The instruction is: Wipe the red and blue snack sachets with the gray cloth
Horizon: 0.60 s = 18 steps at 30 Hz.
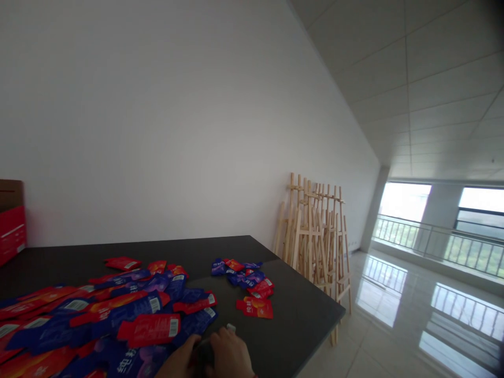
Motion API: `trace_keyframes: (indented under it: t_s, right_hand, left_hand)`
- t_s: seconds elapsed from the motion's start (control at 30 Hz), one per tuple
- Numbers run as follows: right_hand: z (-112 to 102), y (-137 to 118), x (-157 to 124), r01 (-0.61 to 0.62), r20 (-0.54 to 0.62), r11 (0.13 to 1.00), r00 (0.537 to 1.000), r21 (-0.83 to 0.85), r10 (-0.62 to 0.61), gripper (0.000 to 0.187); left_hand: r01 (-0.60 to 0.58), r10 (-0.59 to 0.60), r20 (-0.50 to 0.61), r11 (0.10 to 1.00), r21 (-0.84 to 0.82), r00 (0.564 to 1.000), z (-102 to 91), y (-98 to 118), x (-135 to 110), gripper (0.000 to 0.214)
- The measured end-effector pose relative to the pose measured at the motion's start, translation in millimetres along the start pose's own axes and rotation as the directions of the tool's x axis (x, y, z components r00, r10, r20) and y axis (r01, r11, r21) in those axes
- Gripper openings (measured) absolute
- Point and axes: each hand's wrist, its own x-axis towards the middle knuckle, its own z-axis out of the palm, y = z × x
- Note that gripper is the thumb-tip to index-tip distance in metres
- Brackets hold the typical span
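At the bottom edge, my left hand [180,361] and my right hand [232,353] are close together over the black table [271,344]. Both have their fingers curled in around a dark object [205,353] that is mostly hidden; its kind does not show. A small white piece [231,328] sticks out by my right fingers. Just left of my hands lies a wide, overlapping heap of flat red and blue sachets, with a red sachet [151,329] on top and a blue sachet [195,323] nearest my fingers.
A smaller pile of sachets [252,278] lies toward the table's right side, with a single red sachet [255,307] in front. A red cardboard box [11,231] stands at the far left. Wooden easels [315,236] lean by the white wall beyond the table's right edge.
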Motion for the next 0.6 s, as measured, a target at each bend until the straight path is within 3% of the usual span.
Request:
trace_keyframes:
  t_s: [0.23,0.37,0.43,0.53,0.6]
  right_hand:
    - [-17.5,39.7,10.1,-0.182,-0.066,0.982,0.982,-0.057,0.178,0.024]
    - [-28.9,72.0,17.1,-0.258,-0.127,0.965,0.96,-0.049,0.251,0.026]
    - [-41.3,90.4,18.9,-0.28,-0.165,0.959,0.948,-0.032,0.272,0.025]
    - [-61.8,106.2,16.7,-0.279,-0.222,0.96,0.936,-0.001,0.271,0.021]
    - [-68.9,101.5,10.8,-0.243,-0.252,0.97,0.937,0.023,0.241,0.023]
  left_hand:
    - [0.082,-0.082,-0.001,0.997,0.007,0.997,0.8,6.5,-4.7,0.048]
    - [0.093,-0.095,0.03,0.994,0.049,0.995,-10.4,22.6,-10.2,0.031]
    - [0.064,-0.064,-0.006,0.994,0.09,0.998,-19.0,32.8,-13.2,0.023]
    - [-0.055,0.078,-0.093,0.972,0.23,0.993,-28.4,42.3,-18.1,0.018]
    - [-0.197,0.226,-0.043,0.916,0.35,0.973,-27.8,41.5,-20.3,0.023]
